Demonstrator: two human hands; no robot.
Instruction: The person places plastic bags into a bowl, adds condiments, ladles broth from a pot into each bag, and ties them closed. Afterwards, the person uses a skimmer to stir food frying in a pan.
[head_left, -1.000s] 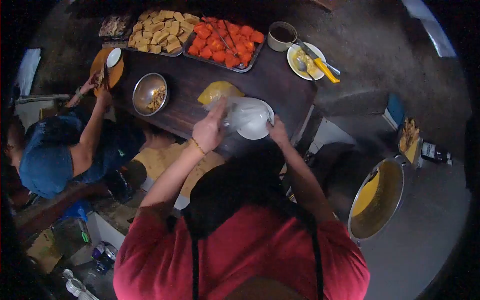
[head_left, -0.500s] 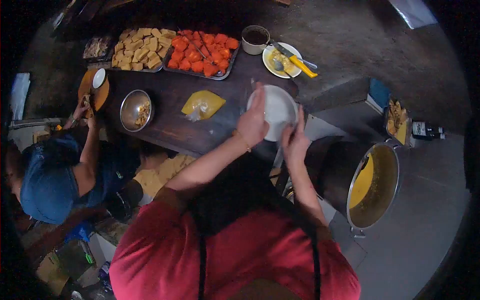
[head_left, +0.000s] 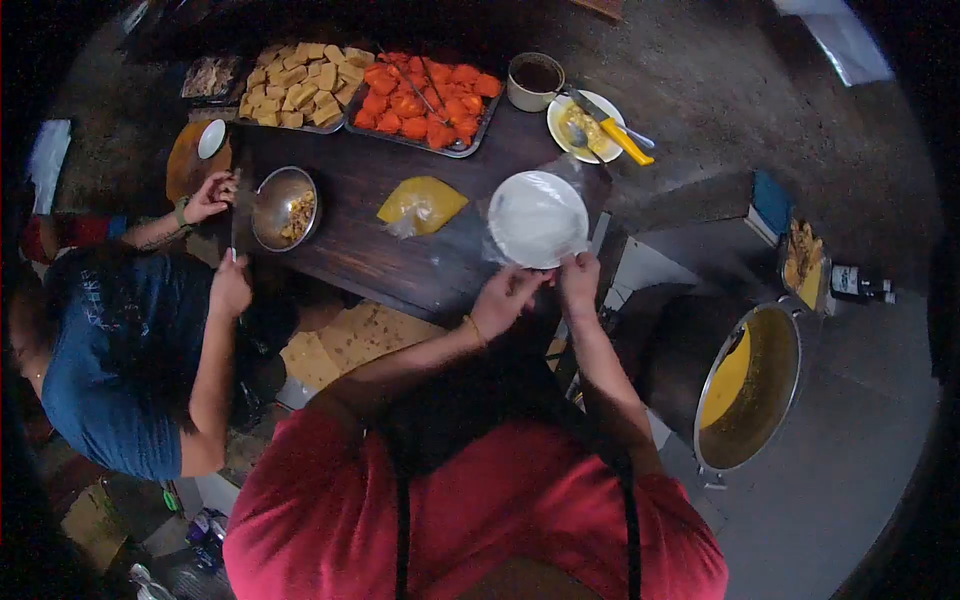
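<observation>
Head view: the person's two bare hands meet at the near edge of a white plate [head_left: 538,215], low in front of the red shirt [head_left: 480,510].
White plate: on the right-hand end of the dark bench [head_left: 340,250], face up, with clear plastic [head_left: 562,172] showing around its rim.
Left hand [head_left: 505,302]: at the near rim, thumb and fingers drawn together on the plastic; whether the rim is caught too, I cannot tell.
Right hand [head_left: 580,285]: just beside the left, fingers closed on the plastic at the near right of the rim.
Yellow-filled bag [head_left: 422,206]: lying on the bench, left of the plate and apart from it.
Steel bowl [head_left: 268,212]: farther left, with cut pieces [head_left: 298,217] inside.
Far side of bench: tan blocks [head_left: 305,85], orange pieces [head_left: 428,98] in a tray, a cup [head_left: 528,101] of dark liquid, and a dish [head_left: 556,118] crossed by a yellow-handled knife [head_left: 627,143].
Large pot [head_left: 768,400]: right of the bench, mouth tilted into view, yellow contents [head_left: 726,385] inside.
Co-worker [head_left: 110,350]: at the left, in blue, arms reaching toward the steel bowl's side.
</observation>
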